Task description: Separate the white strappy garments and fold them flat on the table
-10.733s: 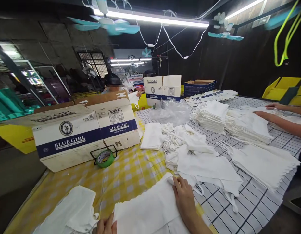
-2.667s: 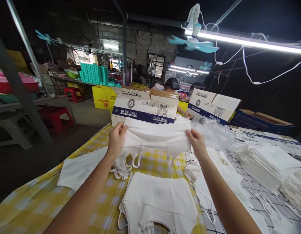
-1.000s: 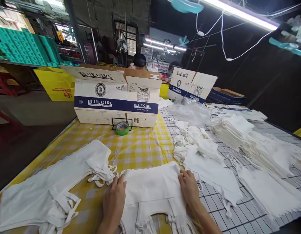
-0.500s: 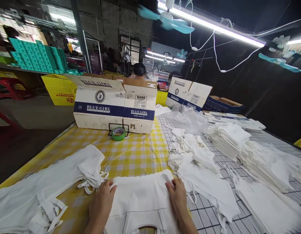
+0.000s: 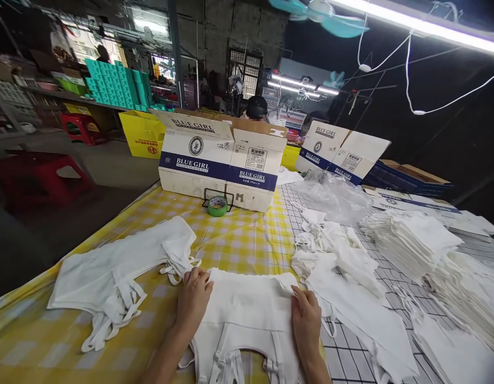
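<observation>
A white strappy top [image 5: 247, 298] lies flat in front of me, its straight edge facing away and its straps and curved opening towards me. My left hand [image 5: 194, 298] pinches its far left corner, thumb against the cloth. At the far right corner, my right hand [image 5: 306, 314] has its fingers closed on the edge, where the cloth is slightly folded up. Left of my left hand lies another white top [image 5: 127, 261] with its straps bunched. Several loose white garments [image 5: 350, 282] are heaped close to my right hand.
Stacked white garments [image 5: 410, 240] stand farther right. A green tape roll [image 5: 217, 207] sits before a Blue Girl carton [image 5: 218, 160]. Clear plastic bags [image 5: 330, 194] lie near a second open carton [image 5: 342, 149]. A person sits behind the first carton. Red stools [image 5: 42, 178] stand left.
The view has turned left, so everything appears farther right. More of the strapped near end of the top shows. Both hands stay at its far corners.
</observation>
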A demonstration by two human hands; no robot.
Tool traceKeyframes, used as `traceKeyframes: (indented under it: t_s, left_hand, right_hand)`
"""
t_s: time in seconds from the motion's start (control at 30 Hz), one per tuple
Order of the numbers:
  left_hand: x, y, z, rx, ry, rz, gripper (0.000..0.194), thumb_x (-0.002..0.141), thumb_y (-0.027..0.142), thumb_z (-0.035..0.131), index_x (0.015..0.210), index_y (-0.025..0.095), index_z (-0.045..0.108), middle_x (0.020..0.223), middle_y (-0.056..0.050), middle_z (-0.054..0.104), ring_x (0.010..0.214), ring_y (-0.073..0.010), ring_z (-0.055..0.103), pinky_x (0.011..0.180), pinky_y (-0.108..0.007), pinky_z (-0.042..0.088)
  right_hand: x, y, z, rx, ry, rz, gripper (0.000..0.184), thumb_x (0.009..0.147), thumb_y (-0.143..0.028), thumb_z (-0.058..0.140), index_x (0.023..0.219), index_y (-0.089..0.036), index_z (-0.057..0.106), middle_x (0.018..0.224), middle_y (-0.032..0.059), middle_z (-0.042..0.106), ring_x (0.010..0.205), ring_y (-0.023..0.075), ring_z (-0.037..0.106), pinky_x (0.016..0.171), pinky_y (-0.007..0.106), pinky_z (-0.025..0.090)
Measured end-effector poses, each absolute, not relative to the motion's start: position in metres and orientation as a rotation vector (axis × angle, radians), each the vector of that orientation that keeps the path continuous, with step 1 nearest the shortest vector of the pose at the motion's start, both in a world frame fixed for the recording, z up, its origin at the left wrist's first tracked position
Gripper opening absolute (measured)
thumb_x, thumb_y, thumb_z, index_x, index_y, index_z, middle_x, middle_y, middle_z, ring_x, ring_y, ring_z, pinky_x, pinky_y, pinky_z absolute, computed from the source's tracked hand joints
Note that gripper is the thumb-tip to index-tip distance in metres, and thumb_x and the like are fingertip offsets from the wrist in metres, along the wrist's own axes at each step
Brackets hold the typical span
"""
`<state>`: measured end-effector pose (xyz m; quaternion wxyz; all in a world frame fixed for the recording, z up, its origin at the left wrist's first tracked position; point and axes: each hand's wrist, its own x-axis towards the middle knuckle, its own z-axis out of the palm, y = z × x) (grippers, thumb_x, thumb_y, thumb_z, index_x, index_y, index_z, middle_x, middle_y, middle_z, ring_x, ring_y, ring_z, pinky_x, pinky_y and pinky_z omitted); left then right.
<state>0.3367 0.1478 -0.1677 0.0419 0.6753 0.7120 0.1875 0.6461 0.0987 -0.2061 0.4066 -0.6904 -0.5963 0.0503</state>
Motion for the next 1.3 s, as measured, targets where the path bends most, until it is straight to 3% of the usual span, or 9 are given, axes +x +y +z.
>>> traceKeyframes:
  t_s: [0.27,0.4,0.53,0.63,0.73,0.83,1.03,1.17,1.3]
  left_hand:
    - [0.336,0.150,-0.176,2.078,1.887,1.030,0.026,0.085,0.034,0.043,0.095,0.017,0.061,0.104,-0.010,0.064,0.102,-0.0235,0.055,0.093,-0.037,0.041]
    - [0.334,0.153,-0.174,1.900,1.898,1.004,0.036,0.087,0.041,0.037,0.105,0.016,0.057,0.096,-0.009,0.068,0.089,-0.0225,0.063,0.076,-0.032,0.047]
    - [0.336,0.154,-0.169,1.871,1.905,0.912,0.038,0.089,0.042,0.032,0.108,0.019,0.056,0.084,-0.006,0.069,0.079,-0.0218,0.065,0.065,-0.028,0.045]
    - [0.340,0.153,-0.167,1.899,1.927,0.825,0.036,0.090,0.039,0.032,0.109,0.019,0.055,0.078,-0.006,0.069,0.078,-0.0215,0.065,0.064,-0.027,0.043]
    - [0.343,0.153,-0.166,1.916,1.986,0.731,0.035,0.091,0.036,0.031,0.111,0.019,0.054,0.073,-0.006,0.068,0.074,-0.0215,0.066,0.062,-0.027,0.041]
    - [0.343,0.153,-0.166,1.913,2.012,0.713,0.035,0.092,0.036,0.030,0.112,0.018,0.053,0.073,-0.006,0.068,0.073,-0.0210,0.066,0.059,-0.026,0.038]
    - [0.343,0.150,-0.165,1.918,2.051,0.666,0.034,0.092,0.035,0.031,0.108,0.017,0.054,0.075,-0.007,0.069,0.071,-0.0204,0.065,0.057,-0.026,0.035]
    - [0.347,0.147,-0.164,1.949,2.044,0.619,0.033,0.092,0.034,0.030,0.109,0.018,0.053,0.079,-0.007,0.070,0.073,-0.0208,0.065,0.058,-0.027,0.036]
    - [0.348,0.147,-0.170,1.993,2.048,0.569,0.036,0.092,0.034,0.027,0.112,0.017,0.052,0.081,-0.009,0.070,0.075,-0.0221,0.066,0.059,-0.028,0.038]
  right_hand:
    - [0.646,0.104,-0.200,-1.898,-1.211,0.372,0.020,0.079,-0.038,0.050,0.083,-0.020,0.055,0.057,-0.0033,0.046,0.054,0.0163,0.045,0.058,0.027,0.035]
    - [0.650,0.105,-0.198,-1.760,-1.262,0.421,0.008,0.077,-0.028,0.048,0.076,-0.020,0.051,0.072,0.0000,0.050,0.067,0.0165,0.048,0.062,0.026,0.038]
    - [0.647,0.101,-0.191,-1.712,-1.446,0.104,0.011,0.077,-0.019,0.045,0.076,-0.020,0.055,0.088,0.0050,0.052,0.084,0.0199,0.048,0.077,0.032,0.037]
    - [0.644,0.098,-0.188,-1.659,-1.492,-0.014,0.014,0.081,-0.020,0.043,0.076,-0.020,0.056,0.089,0.0067,0.053,0.087,0.0207,0.047,0.080,0.034,0.036]
    - [0.643,0.097,-0.185,-1.675,-1.451,0.106,0.015,0.083,-0.025,0.042,0.075,-0.020,0.053,0.082,0.0048,0.056,0.080,0.0195,0.050,0.077,0.032,0.037]
    - [0.647,0.100,-0.184,-1.765,-1.346,0.392,0.020,0.082,-0.037,0.046,0.083,-0.020,0.055,0.075,0.0018,0.058,0.068,0.0177,0.051,0.066,0.028,0.038]
    - [0.661,0.110,-0.184,-1.827,-1.228,0.743,0.054,0.073,-0.054,0.054,0.110,-0.015,0.059,0.061,-0.0025,0.051,0.059,0.0171,0.050,0.057,0.027,0.039]
    - [0.667,0.117,-0.185,-1.768,-1.140,0.869,0.056,0.074,-0.053,0.052,0.111,-0.012,0.056,0.063,-0.0017,0.050,0.062,0.0172,0.051,0.058,0.027,0.041]
    - [0.665,0.121,-0.182,-1.749,-1.146,0.797,0.057,0.069,-0.039,0.056,0.118,-0.012,0.050,0.066,-0.0021,0.052,0.062,0.0172,0.053,0.059,0.027,0.044]
